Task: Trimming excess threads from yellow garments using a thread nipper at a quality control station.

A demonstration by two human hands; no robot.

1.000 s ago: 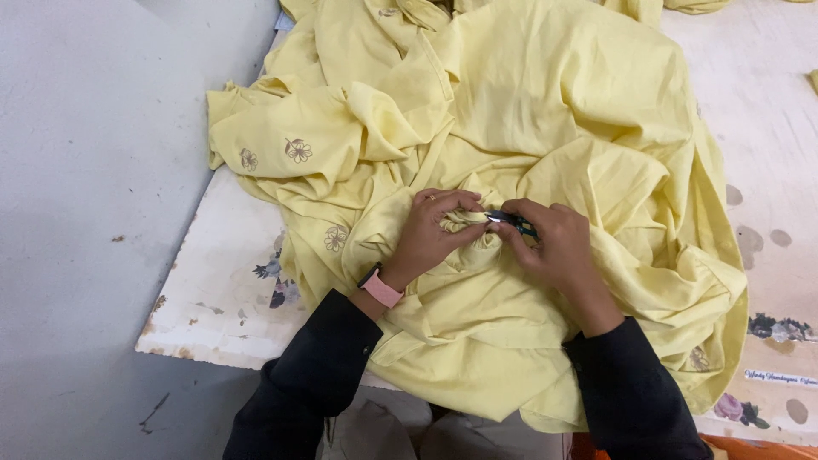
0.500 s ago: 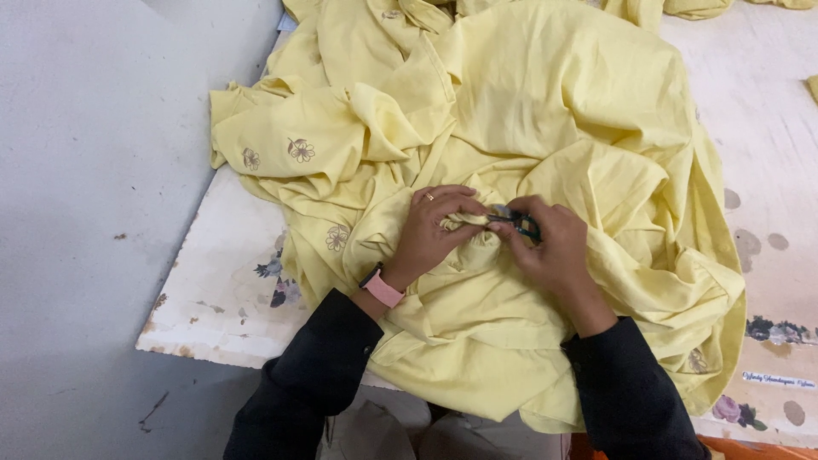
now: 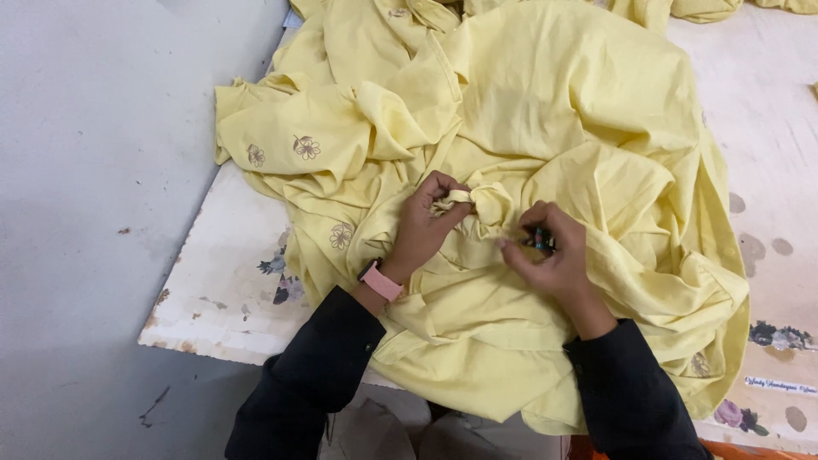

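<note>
Cloth first: I see a soft, rumpled yellow garment (image 3: 545, 111) with small flower prints, heaped over a worn white board (image 3: 230, 281) whose left edge borders grey floor (image 3: 85, 170). My left hand (image 3: 426, 226) pinches a bunched knot of fabric (image 3: 487, 203) near the board's front edge; my right hand (image 3: 550, 255), just beside it, grips a small dark tool (image 3: 538, 241).
</note>
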